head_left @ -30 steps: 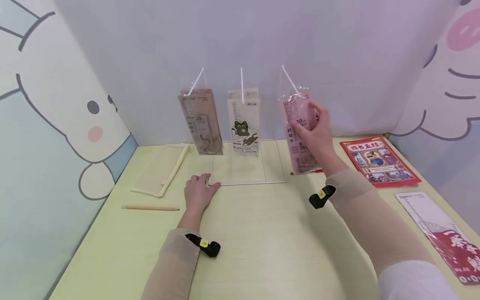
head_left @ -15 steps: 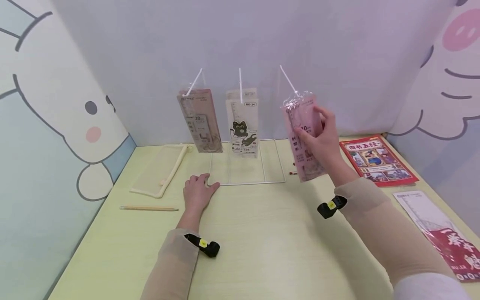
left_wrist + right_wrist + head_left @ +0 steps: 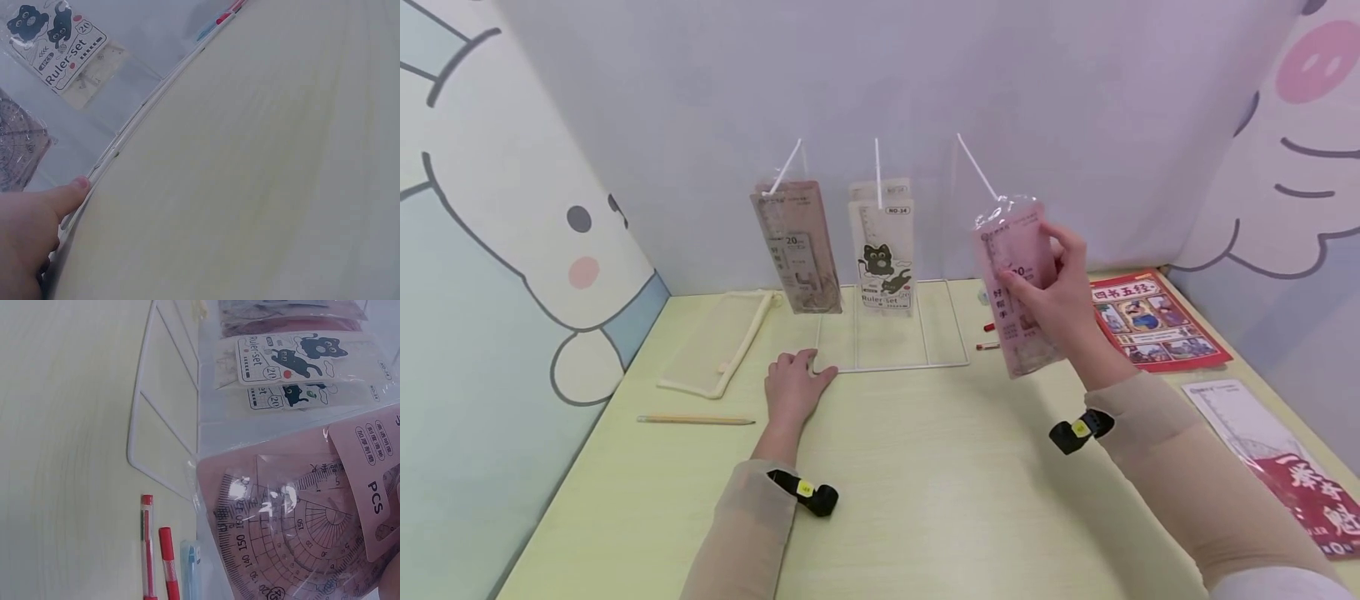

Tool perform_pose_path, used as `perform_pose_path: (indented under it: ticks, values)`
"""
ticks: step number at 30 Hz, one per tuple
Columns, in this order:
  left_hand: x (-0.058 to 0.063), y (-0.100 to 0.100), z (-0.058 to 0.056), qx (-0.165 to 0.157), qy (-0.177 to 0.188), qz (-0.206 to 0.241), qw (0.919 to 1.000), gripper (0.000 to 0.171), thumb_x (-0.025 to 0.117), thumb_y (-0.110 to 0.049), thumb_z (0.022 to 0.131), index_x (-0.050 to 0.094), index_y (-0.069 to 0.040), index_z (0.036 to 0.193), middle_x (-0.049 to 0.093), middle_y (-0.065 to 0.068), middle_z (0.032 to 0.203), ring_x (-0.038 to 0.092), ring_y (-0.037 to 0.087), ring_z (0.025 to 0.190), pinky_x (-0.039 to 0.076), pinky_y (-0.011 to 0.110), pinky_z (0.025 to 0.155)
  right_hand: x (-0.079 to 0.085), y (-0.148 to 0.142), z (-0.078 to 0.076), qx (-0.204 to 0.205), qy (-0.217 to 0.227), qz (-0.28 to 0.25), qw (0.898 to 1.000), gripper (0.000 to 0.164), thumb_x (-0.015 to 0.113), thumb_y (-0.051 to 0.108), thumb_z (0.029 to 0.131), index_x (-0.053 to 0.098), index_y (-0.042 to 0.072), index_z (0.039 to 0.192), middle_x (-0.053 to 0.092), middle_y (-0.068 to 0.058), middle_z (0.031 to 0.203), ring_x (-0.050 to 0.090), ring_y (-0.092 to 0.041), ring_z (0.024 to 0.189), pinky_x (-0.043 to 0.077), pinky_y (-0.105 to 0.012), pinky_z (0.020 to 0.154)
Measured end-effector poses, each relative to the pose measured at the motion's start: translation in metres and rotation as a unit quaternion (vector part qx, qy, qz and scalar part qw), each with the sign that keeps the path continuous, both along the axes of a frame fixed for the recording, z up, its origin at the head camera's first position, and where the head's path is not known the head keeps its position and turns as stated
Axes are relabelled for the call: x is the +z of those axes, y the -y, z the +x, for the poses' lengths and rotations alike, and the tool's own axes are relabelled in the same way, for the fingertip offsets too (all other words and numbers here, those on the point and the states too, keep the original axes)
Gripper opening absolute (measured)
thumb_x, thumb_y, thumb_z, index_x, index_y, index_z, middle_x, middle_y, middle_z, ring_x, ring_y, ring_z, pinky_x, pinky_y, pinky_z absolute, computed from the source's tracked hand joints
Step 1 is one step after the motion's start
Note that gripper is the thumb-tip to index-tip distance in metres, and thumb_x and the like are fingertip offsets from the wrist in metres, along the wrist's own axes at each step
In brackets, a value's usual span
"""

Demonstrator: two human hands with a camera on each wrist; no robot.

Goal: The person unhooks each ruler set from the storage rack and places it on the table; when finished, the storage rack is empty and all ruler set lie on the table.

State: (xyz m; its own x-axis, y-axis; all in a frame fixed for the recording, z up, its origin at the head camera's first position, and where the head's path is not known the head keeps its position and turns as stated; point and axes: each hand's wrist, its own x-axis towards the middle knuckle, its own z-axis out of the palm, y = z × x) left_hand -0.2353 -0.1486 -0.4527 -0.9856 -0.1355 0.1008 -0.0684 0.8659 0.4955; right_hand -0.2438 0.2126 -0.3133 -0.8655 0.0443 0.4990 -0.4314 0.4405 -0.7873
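Note:
My right hand [image 3: 1058,287] pinches a pink ruler set [image 3: 1006,312] in a clear packet, its thumb across the front. The tip of the right-hand hook [image 3: 976,165] is right at the packet's top edge. In the right wrist view, a protractor [image 3: 294,531] shows through the packet. My left hand [image 3: 793,387] grips the front left corner of the white wire rack [image 3: 895,367], with the thumb [image 3: 75,190] along the wire. A brownish-pink ruler set [image 3: 797,250] hangs on the left hook, and cat-print ruler sets [image 3: 883,258] hang on the middle one.
On the table [image 3: 910,467], a mesh pouch [image 3: 711,346] and a pencil [image 3: 696,420] lie at the left. Pens [image 3: 148,544] lie beside the rack's right side. A red booklet [image 3: 1153,321] and another ruler packet [image 3: 1273,467] lie at the right. A wall [image 3: 700,100] stands behind.
My right hand has drawn the pink ruler set forward, down and rightward along the hook to its tip, uncovering pens behind. My left hand has stayed on the rack's corner.

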Motion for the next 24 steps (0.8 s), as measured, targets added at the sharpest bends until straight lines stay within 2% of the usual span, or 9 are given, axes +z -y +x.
perform_pose_path:
  ticks: [11,16,19,21,24]
  values:
    - [0.002,0.000,0.001,-0.003,0.008,0.000,1.0000,0.062,0.060,-0.052,0.086,0.053,-0.011,0.131,0.047,0.021,0.124,0.042,0.038,0.107,0.033,0.050,0.090,0.009,-0.001,0.003,0.006,0.009,0.002,1.000,0.077,0.071,0.022,0.084,0.022,0.037,0.141,0.042,-0.005,0.097,0.054,-0.019,0.083,0.050,-0.021,0.063]
    - [0.000,0.000,0.000,-0.004,0.003,-0.003,1.0000,0.062,0.059,-0.053,0.086,0.054,-0.011,0.130,0.047,0.021,0.124,0.042,0.038,0.107,0.034,0.050,0.089,0.008,-0.005,0.006,-0.010,0.009,0.002,1.000,0.077,0.072,0.021,0.084,0.023,0.036,0.141,0.043,-0.004,0.096,0.054,-0.018,0.081,0.050,-0.019,0.063]
    - [0.000,0.001,0.000,-0.003,0.001,-0.002,1.0000,0.061,0.059,-0.053,0.086,0.054,-0.011,0.130,0.048,0.021,0.124,0.042,0.038,0.107,0.034,0.050,0.089,0.006,-0.010,0.007,-0.018,0.026,0.008,0.999,0.075,0.070,0.023,0.085,0.022,0.039,0.140,0.046,-0.007,0.099,0.055,-0.019,0.085,0.050,-0.019,0.064]
    - [0.000,0.001,0.000,-0.003,0.001,-0.001,1.0000,0.061,0.059,-0.053,0.086,0.054,-0.011,0.130,0.048,0.021,0.124,0.043,0.038,0.106,0.034,0.050,0.089,0.005,-0.015,0.009,-0.024,0.045,0.016,0.999,0.075,0.069,0.027,0.085,0.021,0.041,0.140,0.050,-0.011,0.107,0.056,-0.022,0.091,0.052,-0.024,0.069]
    - [-0.001,0.001,0.000,-0.003,-0.001,0.001,1.0000,0.061,0.060,-0.053,0.086,0.054,-0.011,0.130,0.048,0.020,0.123,0.043,0.038,0.107,0.034,0.050,0.089,0.002,-0.024,0.012,-0.030,0.073,0.029,0.996,0.075,0.068,0.032,0.086,0.017,0.046,0.139,0.049,-0.016,0.122,0.056,-0.030,0.101,0.053,-0.040,0.076]
